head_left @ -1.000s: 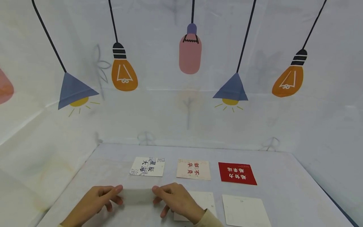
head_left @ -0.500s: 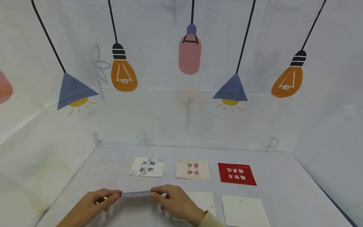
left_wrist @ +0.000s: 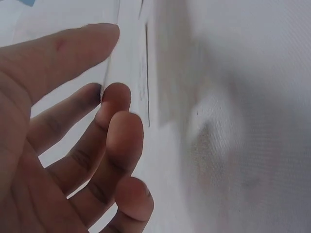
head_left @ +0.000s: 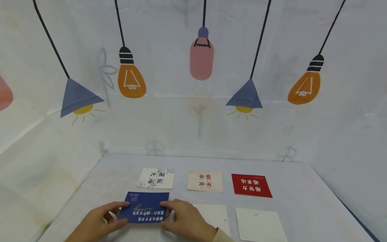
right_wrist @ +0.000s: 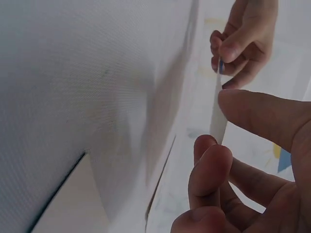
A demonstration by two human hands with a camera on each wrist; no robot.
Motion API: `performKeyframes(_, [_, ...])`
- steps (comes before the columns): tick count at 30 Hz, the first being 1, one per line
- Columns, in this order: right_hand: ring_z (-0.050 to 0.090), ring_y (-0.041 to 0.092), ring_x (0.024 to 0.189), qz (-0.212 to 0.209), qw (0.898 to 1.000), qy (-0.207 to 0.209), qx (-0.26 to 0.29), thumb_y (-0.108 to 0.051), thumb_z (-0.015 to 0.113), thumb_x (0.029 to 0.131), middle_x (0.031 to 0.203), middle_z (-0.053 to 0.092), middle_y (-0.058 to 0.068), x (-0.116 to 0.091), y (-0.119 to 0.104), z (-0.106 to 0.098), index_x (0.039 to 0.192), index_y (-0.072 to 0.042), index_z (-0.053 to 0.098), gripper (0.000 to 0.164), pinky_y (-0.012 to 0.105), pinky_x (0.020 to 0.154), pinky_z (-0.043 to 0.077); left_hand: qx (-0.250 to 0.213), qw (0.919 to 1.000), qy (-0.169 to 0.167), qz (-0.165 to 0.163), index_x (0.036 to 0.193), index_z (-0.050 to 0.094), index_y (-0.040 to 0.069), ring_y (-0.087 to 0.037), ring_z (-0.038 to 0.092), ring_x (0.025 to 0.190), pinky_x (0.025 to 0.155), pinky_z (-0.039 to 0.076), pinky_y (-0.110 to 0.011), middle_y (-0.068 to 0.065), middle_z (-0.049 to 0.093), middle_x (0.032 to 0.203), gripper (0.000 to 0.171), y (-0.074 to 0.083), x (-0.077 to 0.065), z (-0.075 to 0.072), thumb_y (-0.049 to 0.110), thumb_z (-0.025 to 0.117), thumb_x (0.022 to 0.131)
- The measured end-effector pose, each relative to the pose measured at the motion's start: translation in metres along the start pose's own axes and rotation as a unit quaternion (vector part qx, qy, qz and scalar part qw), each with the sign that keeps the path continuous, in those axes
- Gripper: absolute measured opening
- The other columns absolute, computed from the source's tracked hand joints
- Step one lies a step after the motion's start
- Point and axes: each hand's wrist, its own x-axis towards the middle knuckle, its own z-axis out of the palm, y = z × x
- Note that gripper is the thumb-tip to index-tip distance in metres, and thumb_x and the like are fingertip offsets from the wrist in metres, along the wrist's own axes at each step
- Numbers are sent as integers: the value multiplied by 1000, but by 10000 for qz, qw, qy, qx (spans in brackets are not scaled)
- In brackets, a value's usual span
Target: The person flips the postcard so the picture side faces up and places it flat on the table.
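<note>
A dark blue card (head_left: 145,206) with white writing is held tilted above the table, its printed face towards the head camera. My left hand (head_left: 96,220) pinches its left side between thumb and fingers. On the opposite side, my right hand (head_left: 185,216) pinches it the same way. In the right wrist view the card (right_wrist: 217,119) shows nearly edge-on, with the thumb and curled fingers of the right hand (right_wrist: 233,165) at one end and the left hand (right_wrist: 250,41) at the other.
Behind the hands lie a white card with blue characters (head_left: 157,178), a cream card with red characters (head_left: 208,181) and a red card (head_left: 252,185). Two plain off-white cards (head_left: 213,216) (head_left: 260,223) lie to the right. A white sheet wall (head_left: 169,127) with printed lamps rises behind the table.
Both hands have turned the card over: its pale side showed first, then it stood nearly edge-on, and now its blue printed face shows. The cards on the table have stayed put.
</note>
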Motion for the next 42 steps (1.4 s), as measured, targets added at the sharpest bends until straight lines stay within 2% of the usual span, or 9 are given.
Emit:
performKeyframes(2, [47, -2, 66, -76, 9996, 33, -275, -30, 83, 84, 84, 55, -22, 0, -1, 1, 131, -16, 67, 52, 20, 56, 40, 107, 9996, 29, 242, 133, 66, 13, -12, 53, 70, 60, 44, -24, 1, 59, 89, 61, -1, -1, 0, 39, 84, 82])
performKeyframes(6, [46, -3, 68, -140, 9980, 132, -605, -31, 83, 84, 83, 55, -24, 1, -4, 2, 131, -17, 67, 51, 21, 57, 39, 330, 9986, -20, 422, 138, 61, 12, -9, 52, 65, 58, 40, -25, 3, 58, 88, 65, -1, -1, -2, 40, 83, 83])
performKeyframes(14, [48, -1, 69, 215, 9983, -139, -533, -30, 85, 82, 76, 53, -22, 1, -5, 7, 129, -16, 69, 52, 22, 61, 39, 580, 9983, -78, 10, 133, 66, 12, -13, 51, 65, 58, 42, -27, 4, 57, 86, 62, -3, 1, 5, 39, 85, 80])
performKeyframes(18, [47, -1, 69, 223, 9968, -263, -715, -32, 84, 83, 74, 53, -22, 1, -5, 9, 129, -17, 70, 50, 22, 64, 39, 704, 9972, -199, -178, 130, 69, 13, -15, 51, 66, 59, 43, -28, 4, 56, 84, 59, -4, 2, 8, 38, 86, 79])
performKeyframes(22, [47, -2, 72, 201, 9941, -451, -965, -34, 81, 85, 73, 53, -23, 1, -5, 9, 129, -17, 69, 48, 21, 67, 40, 796, 9959, -357, -224, 129, 70, 12, -15, 51, 67, 60, 43, -28, 4, 57, 84, 57, -6, 3, 10, 38, 85, 80])
performKeyframes(27, [49, -1, 72, 500, 9938, -804, -588, -33, 78, 88, 72, 54, -18, 2, -5, 10, 128, -17, 70, 44, 23, 68, 41, 668, 9955, -665, -137, 130, 69, 8, -16, 51, 68, 59, 43, -29, 3, 55, 81, 56, -10, 3, 11, 38, 82, 84])
performKeyframes(31, [49, 0, 70, 591, 9934, -829, -519, -32, 77, 87, 71, 55, -16, 3, -4, 11, 129, -18, 70, 44, 24, 67, 42, 594, 9953, -747, -147, 130, 68, 7, -17, 52, 67, 59, 43, -29, 1, 54, 77, 57, -12, 5, 11, 38, 82, 84])
performKeyframes(38, [49, 1, 65, 569, 9911, -789, -914, -34, 76, 89, 67, 54, -15, 5, -4, 10, 128, -19, 71, 43, 23, 64, 41, 521, 9942, -563, -759, 127, 72, 15, -19, 51, 66, 59, 44, -32, -5, 52, 72, 54, -10, 6, 15, 36, 85, 80])
performKeyframes(42, [49, 2, 65, 619, 9910, -846, -831, -35, 76, 89, 67, 55, -14, 5, -3, 10, 128, -19, 71, 43, 23, 63, 41, 596, 9939, -479, -796, 126, 72, 16, -19, 51, 65, 58, 43, -31, -5, 51, 72, 52, -7, 5, 15, 36, 84, 80])
